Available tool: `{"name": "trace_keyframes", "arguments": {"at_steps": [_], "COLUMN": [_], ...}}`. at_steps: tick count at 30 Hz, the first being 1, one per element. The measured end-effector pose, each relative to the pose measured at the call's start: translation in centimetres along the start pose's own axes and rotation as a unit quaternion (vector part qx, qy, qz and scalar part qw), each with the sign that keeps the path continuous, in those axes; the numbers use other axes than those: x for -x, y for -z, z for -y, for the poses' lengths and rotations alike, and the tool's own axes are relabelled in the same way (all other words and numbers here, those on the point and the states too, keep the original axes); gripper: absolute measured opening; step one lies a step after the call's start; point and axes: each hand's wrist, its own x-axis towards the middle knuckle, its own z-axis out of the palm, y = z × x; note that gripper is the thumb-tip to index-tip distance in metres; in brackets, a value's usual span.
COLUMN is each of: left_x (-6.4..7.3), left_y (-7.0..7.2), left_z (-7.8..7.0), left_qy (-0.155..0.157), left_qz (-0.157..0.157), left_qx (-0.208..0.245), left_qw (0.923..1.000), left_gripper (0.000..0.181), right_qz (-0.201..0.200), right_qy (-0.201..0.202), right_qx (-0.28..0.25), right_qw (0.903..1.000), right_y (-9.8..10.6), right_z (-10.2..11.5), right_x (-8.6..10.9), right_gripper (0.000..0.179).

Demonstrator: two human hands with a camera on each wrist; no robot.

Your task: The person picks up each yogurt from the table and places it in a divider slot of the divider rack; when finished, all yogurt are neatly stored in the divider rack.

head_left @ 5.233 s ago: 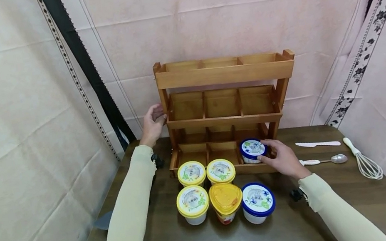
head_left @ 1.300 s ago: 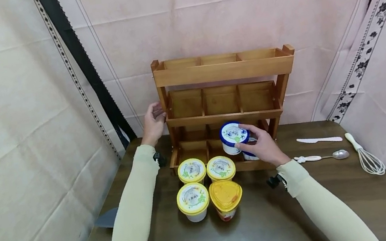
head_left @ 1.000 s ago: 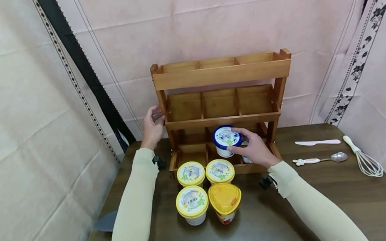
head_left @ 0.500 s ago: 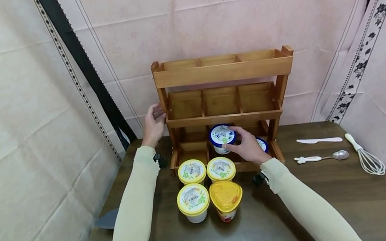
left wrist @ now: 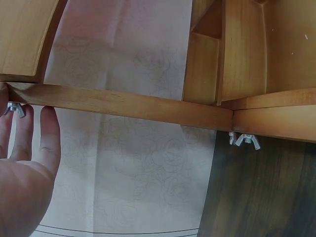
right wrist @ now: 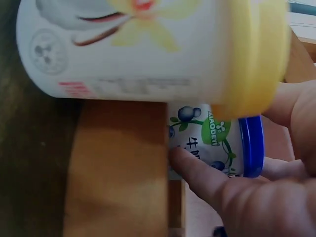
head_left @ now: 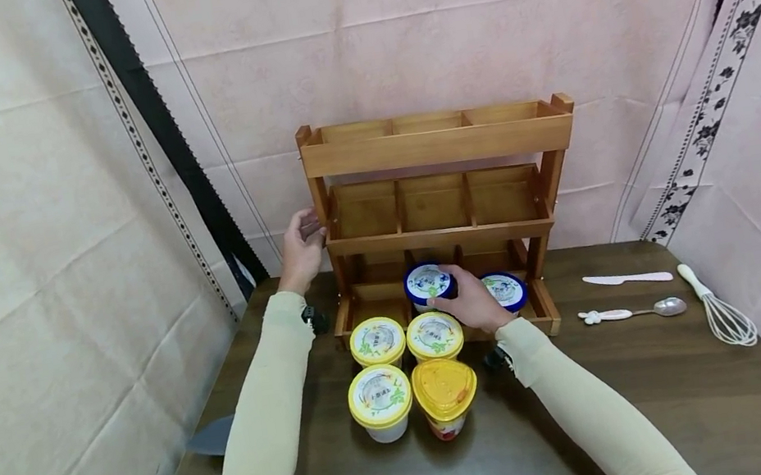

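Observation:
My right hand [head_left: 469, 302] holds a blue-lidded tub [head_left: 428, 283] with blueberries on its label, thumb and fingers around its side. The tub is at the middle compartment of the bottom tier of a wooden rack [head_left: 441, 149]. In the right wrist view, the front board [right wrist: 118, 168] hides the base of the tub [right wrist: 205, 138]. Another blue-lidded tub [head_left: 506, 291] sits in the right compartment. My left hand [head_left: 300, 250] rests against the rack's left post; in the left wrist view, nearly straight fingers [left wrist: 49, 138] meet the post's edge [left wrist: 123, 104].
Before the rack stand several yellow-lidded tubs [head_left: 380, 395], one with a three-cornered lid [head_left: 445, 387]. Rightward on the table lie a white knife [head_left: 628, 279], a spoon [head_left: 670, 306] and a whisk [head_left: 730, 319]. A grey-blue object [head_left: 210, 437] is at the left edge.
My right hand has let go of the tub in the right compartment, taken the other blue-lidded one from the table and brought it left and down into the middle. The left hand stays put.

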Motion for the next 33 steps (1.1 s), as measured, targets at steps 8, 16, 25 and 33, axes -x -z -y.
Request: {"name": "trace_keyframes", "arguments": {"at_steps": [8, 16, 25, 33], "left_x": [0.0, 0.2, 0.2, 0.0], "left_y": [0.1, 0.1, 0.3, 0.3], "left_z": [0.2, 0.2, 0.5, 0.5], "left_qy": [-0.002, 0.005, 0.0, -0.012], "left_qz": [0.0, 0.003, 0.001, 0.004], "left_qx": [0.017, 0.007, 0.019, 0.006], "left_qw": [0.9998, 1.0, 0.9998, 0.9999], "left_gripper": [0.041, 0.04, 0.041, 0.041], "right_qz": [0.007, 0.005, 0.019, 0.012], "right_qy": [-0.014, -0.025, -0.004, 0.061], "right_qx": [-0.014, 0.01, 0.031, 0.021], "right_qw": [0.9998, 0.9996, 0.9994, 0.9979], "right_y": [-1.0, -0.9, 0.1, 1.0], "right_z": [-0.4, -0.1, 0.5, 1.1], "right_x": [-0.5, -0.5, 0.8, 3.9], "right_gripper": [0.073, 0.073, 0.076, 0.067]}}
